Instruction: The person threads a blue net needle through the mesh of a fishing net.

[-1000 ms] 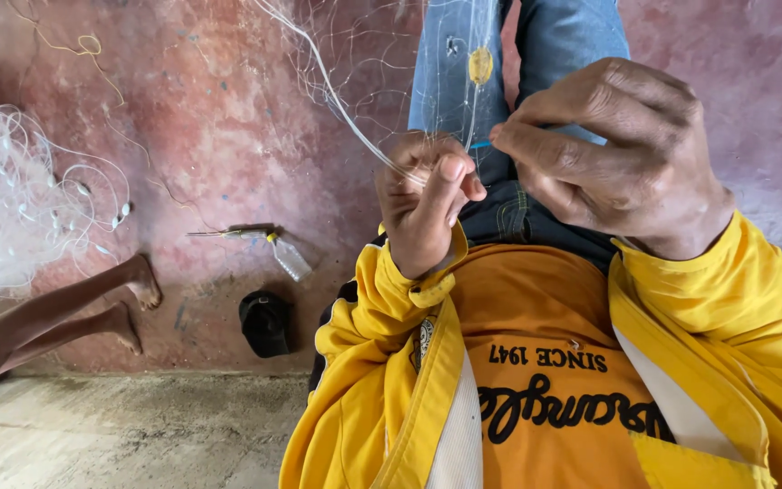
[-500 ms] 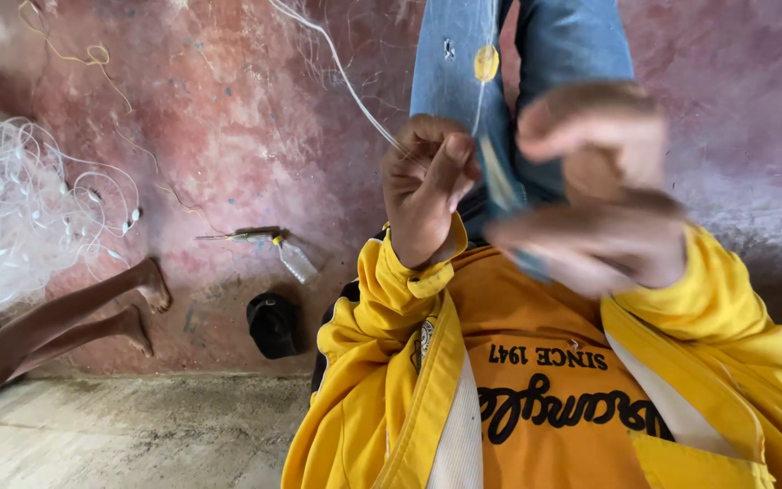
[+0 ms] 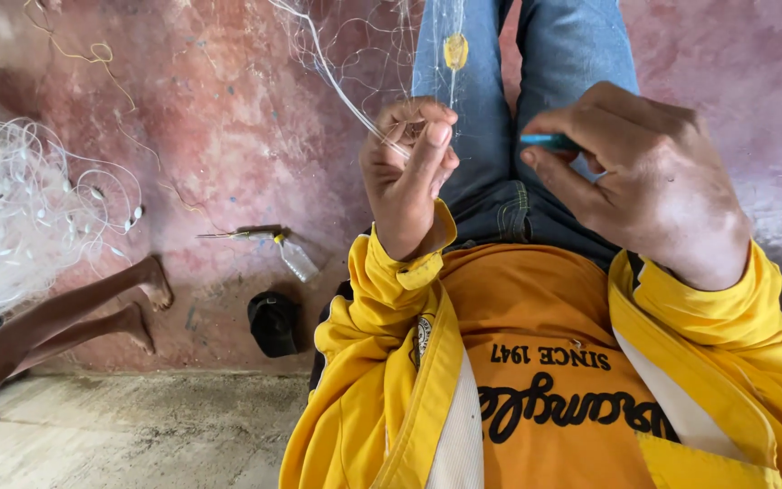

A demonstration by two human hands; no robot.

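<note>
My left hand is closed around thin white strands of a fine fishing net that runs up and away over the reddish floor. My right hand pinches a small teal netting needle between thumb and fingers, just right of the left hand. Both hands hover above my blue jeans, and a yellow float hangs on the net beyond them. Yellow jacket sleeves cover both wrists.
A heap of white net lies at the left. Another person's bare legs and feet stretch in from the left. A clear plastic bottle, a thin stick-like tool and a dark cap lie on the reddish floor.
My right hand has pulled away from the left hand to the right, with the teal needle in it. The left hand stays closed on the net strands.
</note>
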